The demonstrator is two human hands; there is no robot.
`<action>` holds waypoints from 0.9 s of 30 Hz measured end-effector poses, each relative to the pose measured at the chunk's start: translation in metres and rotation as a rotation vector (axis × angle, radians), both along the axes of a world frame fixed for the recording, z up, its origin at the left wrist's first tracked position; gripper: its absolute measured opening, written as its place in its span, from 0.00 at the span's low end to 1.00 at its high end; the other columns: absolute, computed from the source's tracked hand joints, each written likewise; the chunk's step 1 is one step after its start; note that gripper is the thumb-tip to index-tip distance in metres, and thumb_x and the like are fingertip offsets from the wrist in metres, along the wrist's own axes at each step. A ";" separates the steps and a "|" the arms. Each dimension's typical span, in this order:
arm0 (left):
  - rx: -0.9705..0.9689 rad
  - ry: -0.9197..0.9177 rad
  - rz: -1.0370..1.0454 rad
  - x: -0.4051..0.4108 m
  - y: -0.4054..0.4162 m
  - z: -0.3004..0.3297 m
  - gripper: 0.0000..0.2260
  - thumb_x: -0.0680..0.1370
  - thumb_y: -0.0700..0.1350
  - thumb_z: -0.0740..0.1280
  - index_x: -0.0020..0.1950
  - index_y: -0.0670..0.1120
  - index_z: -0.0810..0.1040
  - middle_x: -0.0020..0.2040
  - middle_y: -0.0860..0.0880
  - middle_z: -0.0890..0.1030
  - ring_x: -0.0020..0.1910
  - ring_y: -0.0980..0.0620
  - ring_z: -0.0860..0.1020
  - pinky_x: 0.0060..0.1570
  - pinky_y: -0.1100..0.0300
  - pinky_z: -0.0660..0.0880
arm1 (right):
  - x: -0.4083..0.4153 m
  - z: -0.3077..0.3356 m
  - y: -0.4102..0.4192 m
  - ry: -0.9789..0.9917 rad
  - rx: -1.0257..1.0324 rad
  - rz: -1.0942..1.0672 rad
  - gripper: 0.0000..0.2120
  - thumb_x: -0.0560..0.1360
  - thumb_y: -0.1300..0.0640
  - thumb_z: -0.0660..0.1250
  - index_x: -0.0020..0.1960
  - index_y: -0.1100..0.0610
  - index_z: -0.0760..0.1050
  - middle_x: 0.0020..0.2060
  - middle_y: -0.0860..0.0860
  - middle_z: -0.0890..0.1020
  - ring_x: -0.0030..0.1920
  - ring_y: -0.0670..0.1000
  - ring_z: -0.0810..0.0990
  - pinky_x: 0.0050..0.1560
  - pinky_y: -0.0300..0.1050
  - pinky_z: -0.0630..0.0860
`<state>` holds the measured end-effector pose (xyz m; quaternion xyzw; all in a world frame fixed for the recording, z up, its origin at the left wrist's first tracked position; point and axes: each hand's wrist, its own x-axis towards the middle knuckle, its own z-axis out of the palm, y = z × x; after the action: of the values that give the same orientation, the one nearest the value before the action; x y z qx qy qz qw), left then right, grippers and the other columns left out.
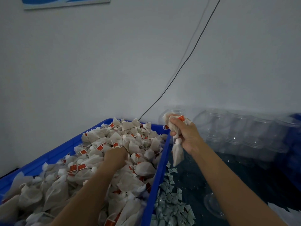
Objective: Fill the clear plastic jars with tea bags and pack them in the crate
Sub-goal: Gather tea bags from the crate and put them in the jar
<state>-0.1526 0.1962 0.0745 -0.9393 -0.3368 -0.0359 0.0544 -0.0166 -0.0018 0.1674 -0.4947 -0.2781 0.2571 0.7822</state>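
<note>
Hands gathering tea bags
Right hand (187,134), frame centre-right, grips a bunch of bags (176,122); left hand (116,156) digs into the blue bin (160,173), grip hidden.

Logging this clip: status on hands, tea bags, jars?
Left hand dug into tea bags in blue bin. Right hand grips a bunch of tea bags. Empty jars stacked right. Nothing blocking.

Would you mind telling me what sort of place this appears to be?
Probably a small packing workroom: a blue crate heaped with tea bags, rows of empty clear plastic jars, and a bare white wall.
</note>
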 end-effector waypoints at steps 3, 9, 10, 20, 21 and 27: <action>-0.058 -0.165 0.009 0.000 0.002 0.007 0.10 0.81 0.47 0.62 0.61 0.48 0.74 0.58 0.48 0.79 0.55 0.50 0.78 0.56 0.59 0.74 | 0.012 0.007 -0.019 -0.017 0.037 -0.022 0.11 0.72 0.63 0.70 0.55 0.62 0.76 0.35 0.56 0.81 0.27 0.47 0.73 0.24 0.37 0.72; -0.898 -1.006 0.076 0.007 -0.026 0.061 0.11 0.82 0.41 0.58 0.62 0.39 0.70 0.48 0.37 0.80 0.45 0.36 0.82 0.46 0.41 0.80 | 0.038 0.015 -0.063 0.044 0.115 -0.078 0.07 0.74 0.65 0.68 0.52 0.63 0.77 0.39 0.61 0.80 0.30 0.50 0.75 0.22 0.36 0.71; -1.002 -1.089 0.056 0.009 -0.036 0.072 0.10 0.82 0.41 0.58 0.61 0.39 0.70 0.47 0.38 0.79 0.42 0.39 0.83 0.42 0.44 0.81 | 0.042 0.017 -0.072 0.049 0.125 -0.087 0.08 0.74 0.65 0.67 0.53 0.64 0.76 0.41 0.62 0.80 0.30 0.49 0.75 0.22 0.36 0.70; -1.235 -0.800 -0.325 0.074 -0.168 0.095 0.03 0.82 0.39 0.61 0.50 0.40 0.70 0.42 0.41 0.79 0.30 0.51 0.81 0.26 0.63 0.77 | 0.070 0.014 -0.172 -0.029 0.130 -0.285 0.08 0.76 0.63 0.65 0.54 0.64 0.74 0.36 0.60 0.79 0.22 0.46 0.70 0.19 0.34 0.67; -1.218 -0.755 -0.332 0.082 -0.180 0.091 0.03 0.82 0.39 0.61 0.50 0.40 0.71 0.42 0.42 0.78 0.32 0.52 0.80 0.26 0.64 0.77 | 0.071 0.010 -0.180 -0.019 0.121 -0.303 0.11 0.76 0.63 0.66 0.57 0.65 0.73 0.35 0.58 0.79 0.23 0.45 0.70 0.19 0.34 0.67; -0.969 -0.587 -0.368 0.123 -0.227 0.059 0.08 0.80 0.40 0.61 0.41 0.44 0.73 0.41 0.44 0.73 0.38 0.51 0.71 0.38 0.59 0.68 | 0.071 -0.024 -0.208 0.063 0.065 -0.328 0.17 0.75 0.61 0.67 0.62 0.66 0.72 0.39 0.59 0.81 0.27 0.46 0.76 0.22 0.35 0.70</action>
<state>-0.0292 -0.0308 0.1332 -0.8508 -0.1475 -0.1451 -0.4830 0.0542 -0.2098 0.1437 -0.4997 -0.1770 0.1322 0.8376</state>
